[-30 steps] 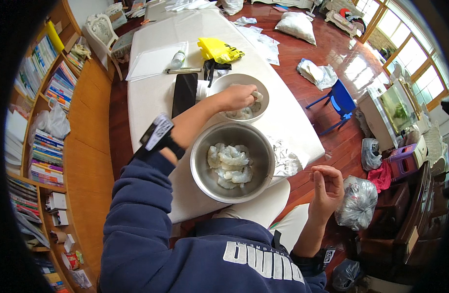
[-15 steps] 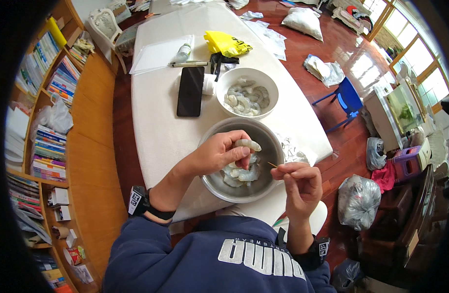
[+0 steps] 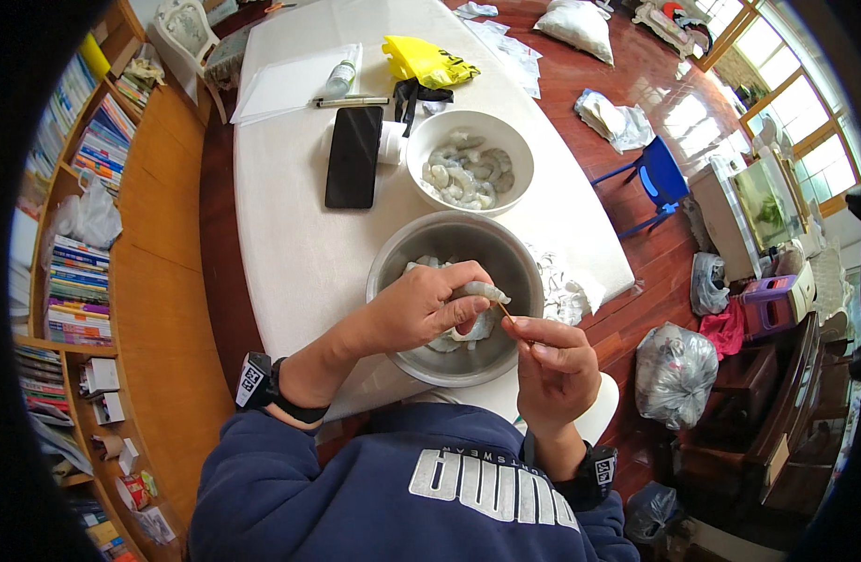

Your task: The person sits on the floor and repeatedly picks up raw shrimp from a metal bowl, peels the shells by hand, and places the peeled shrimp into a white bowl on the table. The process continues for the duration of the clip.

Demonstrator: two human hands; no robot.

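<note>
Above the metal bowl (image 3: 393, 245), my left hand (image 3: 416, 304) pinches a grey peeled shrimp (image 3: 482, 291) between thumb and fingers. My right hand (image 3: 554, 361) is closed on a thin wooden toothpick (image 3: 505, 312). Its tip meets the end of the shrimp; whether it has gone in I cannot tell. More shrimp (image 3: 446, 343) lie in the metal bowl, partly covered by my left hand. Just behind stands a white bowl (image 3: 522, 192) with several more shrimp (image 3: 468, 170) in it.
Damp white tissue (image 3: 566, 290) with dark bits lies right of the metal bowl. A black phone (image 3: 354, 157) rests on a white object by the white bowl. Behind are a yellow bag (image 3: 426, 61), a bottle (image 3: 339, 79) and paper sheets. A blue chair (image 3: 662, 175) stands at right.
My right hand has brought the toothpick up and left to the shrimp. My left hand has turned the shrimp's end toward it. The whole view has shifted slightly.
</note>
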